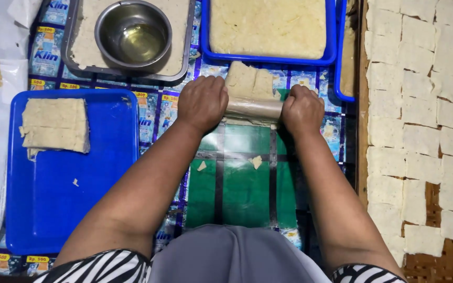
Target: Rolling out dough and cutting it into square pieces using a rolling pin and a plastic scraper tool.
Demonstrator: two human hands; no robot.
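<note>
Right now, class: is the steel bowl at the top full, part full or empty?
Part full. The steel bowl stands upright on a dough-filled tray, and a shallow pool of pale, clear liquid covers only its bottom.

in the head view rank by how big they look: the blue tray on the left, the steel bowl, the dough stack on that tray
1. blue tray
2. steel bowl
3. dough stack

The bowl and stack look close in size; the bowl lies farther from the camera, so that order is unsure.

This looks like a small home food-making place on the floor. Blue trays (69, 220) of dough sit at nine and twelve o'clock. Cut dough squares (420, 141) lie on a woven mat (446, 262) at three o'clock.
</note>
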